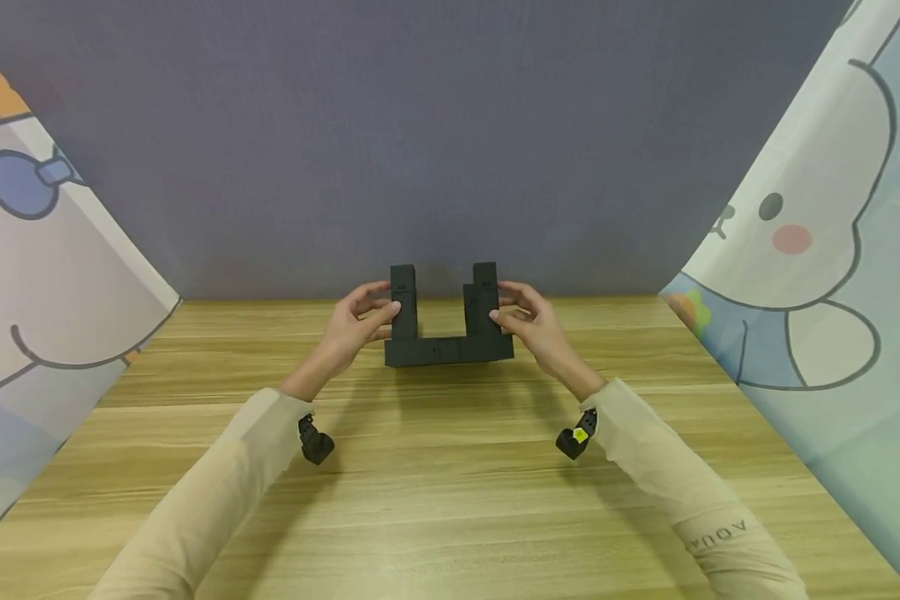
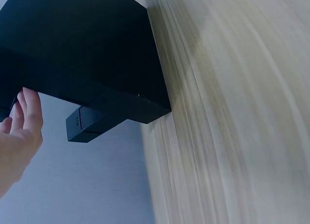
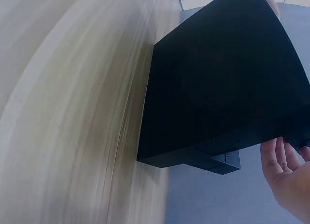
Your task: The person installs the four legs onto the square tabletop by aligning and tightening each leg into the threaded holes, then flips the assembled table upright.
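A black U-shaped object (image 1: pixel 450 352) stands on the tabletop near the back wall, with a crossbar in front and two blocky arms. My left hand (image 1: pixel 348 329) holds the left arm (image 1: pixel 403 321), thumb on its near face and fingers along its outer side. The right arm (image 1: pixel 485 304) is held the same way by my right hand (image 1: pixel 538 325). In the left wrist view the object's broad, flat front panel (image 2: pixel 87 45) rises from the wood. That same dark panel (image 3: pixel 218 83) fills much of the right wrist view. Fingertips behind the arms are partly hidden.
A light wood-grain table (image 1: pixel 450 492) spreads in front of the object. Behind it rises a plain grey-blue wall (image 1: pixel 435 150). Cartoon-printed curtains (image 1: pixel 817 250) hang on both sides. Small black devices (image 1: pixel 316 442) are strapped to both wrists.
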Tool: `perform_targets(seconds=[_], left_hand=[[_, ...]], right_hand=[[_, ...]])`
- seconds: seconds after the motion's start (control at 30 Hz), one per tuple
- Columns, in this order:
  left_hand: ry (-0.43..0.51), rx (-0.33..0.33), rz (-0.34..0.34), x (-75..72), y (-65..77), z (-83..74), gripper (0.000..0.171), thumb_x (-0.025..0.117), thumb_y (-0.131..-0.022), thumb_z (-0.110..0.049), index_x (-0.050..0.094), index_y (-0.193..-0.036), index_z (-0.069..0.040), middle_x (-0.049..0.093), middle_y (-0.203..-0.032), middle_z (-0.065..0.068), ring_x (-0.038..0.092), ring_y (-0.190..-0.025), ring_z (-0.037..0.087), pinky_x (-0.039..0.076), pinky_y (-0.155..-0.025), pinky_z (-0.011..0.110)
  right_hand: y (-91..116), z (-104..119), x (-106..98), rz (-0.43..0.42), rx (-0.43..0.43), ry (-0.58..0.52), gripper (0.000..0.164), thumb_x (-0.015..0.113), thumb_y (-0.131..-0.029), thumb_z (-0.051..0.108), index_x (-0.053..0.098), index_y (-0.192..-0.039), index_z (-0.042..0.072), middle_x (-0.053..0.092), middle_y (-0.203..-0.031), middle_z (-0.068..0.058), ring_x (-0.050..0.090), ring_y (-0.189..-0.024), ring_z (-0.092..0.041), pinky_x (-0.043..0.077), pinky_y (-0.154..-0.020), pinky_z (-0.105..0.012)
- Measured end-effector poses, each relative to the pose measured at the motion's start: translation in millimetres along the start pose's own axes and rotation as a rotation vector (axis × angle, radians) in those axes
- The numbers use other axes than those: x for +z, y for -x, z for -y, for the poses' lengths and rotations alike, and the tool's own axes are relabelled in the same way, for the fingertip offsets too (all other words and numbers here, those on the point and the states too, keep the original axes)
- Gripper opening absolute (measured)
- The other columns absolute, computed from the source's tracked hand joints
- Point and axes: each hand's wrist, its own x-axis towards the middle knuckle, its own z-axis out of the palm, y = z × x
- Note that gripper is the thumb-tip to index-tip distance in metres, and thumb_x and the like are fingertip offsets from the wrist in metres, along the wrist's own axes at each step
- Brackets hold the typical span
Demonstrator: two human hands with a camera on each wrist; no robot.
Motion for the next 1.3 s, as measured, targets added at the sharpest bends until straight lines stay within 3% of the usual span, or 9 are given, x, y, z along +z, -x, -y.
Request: perform_targets(seconds=[0.17,0.4,0.73,1.0,1.2,1.3], left_hand=[[0.004,0.004,0.046,-3.4,1.0,1.2,0.057,0.061,-0.089,-0.023,0.036,-0.139,-0.016,0.046,-0.126,0.013,0.056,-0.106,0.017,0.049,-0.089,0.044],[-0.037,0.003,0.063,-4.1,1.6,0.8,0.062,0.063,-0.087,-0.02,0.032,-0.141,-0.018,0.044,-0.131,0.015,0.058,-0.103,0.016,0.049,-0.088,0.045],[-0.062,-0.009,0.014,-1.6,0.7,-3.1,0.057,0.061,-0.089,-0.019,0.036,-0.14,-0.018,0.047,-0.129,0.015,0.06,-0.096,0.013,0.052,-0.081,0.032],[-0.064,-0.046,-0.003,-2.6,1.6,-6.3,0.058,0.062,-0.088,-0.024,0.037,-0.14,-0.019,0.047,-0.13,0.014,0.058,-0.102,0.018,0.049,-0.088,0.042],[-0.051,-0.084,-0.018,-2.7,1.7,-7.5,0.058,0.062,-0.087,-0.027,0.037,-0.14,-0.02,0.047,-0.13,0.015,0.052,-0.113,0.027,0.052,-0.082,0.034],[-0.042,-0.093,-0.022,-2.7,1.9,-7.4,0.058,0.062,-0.088,-0.027,0.037,-0.14,-0.02,0.046,-0.13,0.016,0.049,-0.116,0.029,0.05,-0.087,0.039]], right_hand=[[-3.2,0.2,1.7,-0.025,-0.013,-0.002,0.048,0.059,-0.088,0.005,0.043,-0.133,0.006,0.051,-0.111,-0.015,0.058,-0.077,-0.007,0.049,-0.065,-0.022],[-5.3,3.7,4.6,-0.047,-0.006,-0.004,0.047,0.059,-0.087,0.003,0.044,-0.133,0.005,0.051,-0.114,-0.02,0.057,-0.076,-0.006,0.048,-0.064,-0.02],[-8.8,6.2,6.8,-0.078,0.029,0.018,0.046,0.061,-0.087,0.008,0.048,-0.131,0.007,0.053,-0.111,-0.014,0.058,-0.081,-0.006,0.049,-0.068,-0.02],[-11.6,9.7,8.6,-0.095,0.067,0.014,0.043,0.061,-0.088,0.009,0.05,-0.129,0.006,0.055,-0.104,-0.007,0.057,-0.082,-0.006,0.049,-0.068,-0.018],[-12.7,11.0,9.7,-0.082,0.122,0.016,0.042,0.059,-0.089,0.014,0.05,-0.13,0.008,0.055,-0.104,-0.004,0.056,-0.085,-0.008,0.049,-0.071,-0.021],[-12.4,10.9,9.8,-0.072,0.138,0.017,0.043,0.058,-0.09,0.016,0.049,-0.131,0.009,0.054,-0.108,-0.006,0.056,-0.087,-0.008,0.049,-0.073,-0.022]])
